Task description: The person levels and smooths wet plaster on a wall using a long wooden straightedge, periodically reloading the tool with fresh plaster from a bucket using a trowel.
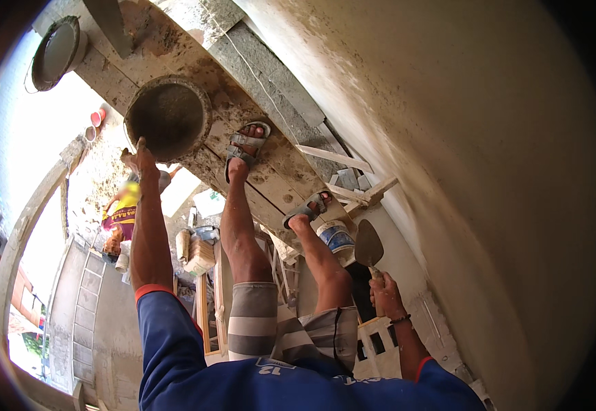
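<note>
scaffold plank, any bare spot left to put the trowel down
Bare board lies on the plank past the mortar pan that the left hand grips, up to the second pan. A narrow strip runs between the two sandalled feet. It is crowded by the bucket and wood scraps, near the right hand holding the trowel.

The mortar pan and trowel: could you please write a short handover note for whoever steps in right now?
Left hand grips the rim of the round mortar pan, which rests on the scaffold plank.
Right hand holds the trowel, blade up, beside the plastered wall.
Both sandalled feet stand on the plank; a small bucket sits by the right foot.
The pan looks coated in grey mortar; the trowel blade looks bare. The wall's finish cannot be judged.
</note>
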Action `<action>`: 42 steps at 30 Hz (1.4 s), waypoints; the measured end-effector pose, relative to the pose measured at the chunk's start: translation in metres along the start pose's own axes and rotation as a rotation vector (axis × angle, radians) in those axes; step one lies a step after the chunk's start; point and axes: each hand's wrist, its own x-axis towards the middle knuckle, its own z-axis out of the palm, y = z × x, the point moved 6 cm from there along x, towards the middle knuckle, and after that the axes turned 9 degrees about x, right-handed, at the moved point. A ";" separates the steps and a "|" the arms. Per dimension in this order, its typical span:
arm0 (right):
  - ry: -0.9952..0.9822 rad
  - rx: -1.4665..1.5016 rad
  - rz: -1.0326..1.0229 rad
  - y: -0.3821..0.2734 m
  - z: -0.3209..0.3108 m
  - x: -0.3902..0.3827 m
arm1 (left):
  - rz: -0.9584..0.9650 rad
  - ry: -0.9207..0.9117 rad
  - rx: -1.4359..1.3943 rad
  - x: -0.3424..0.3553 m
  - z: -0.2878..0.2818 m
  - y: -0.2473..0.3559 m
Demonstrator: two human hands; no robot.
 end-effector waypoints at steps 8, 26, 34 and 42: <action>0.066 0.124 0.133 0.106 -0.036 0.029 | 0.055 -0.306 0.017 0.052 0.011 -0.010; -0.043 0.411 0.061 0.318 -0.090 0.074 | 0.344 -0.376 0.147 -0.208 -0.015 0.088; 0.009 0.216 -0.017 0.343 -0.139 0.118 | 0.946 -0.586 0.717 -0.382 0.023 0.070; 0.183 -0.443 -0.247 0.306 -0.110 0.218 | 1.616 -0.877 1.098 -0.462 0.067 0.012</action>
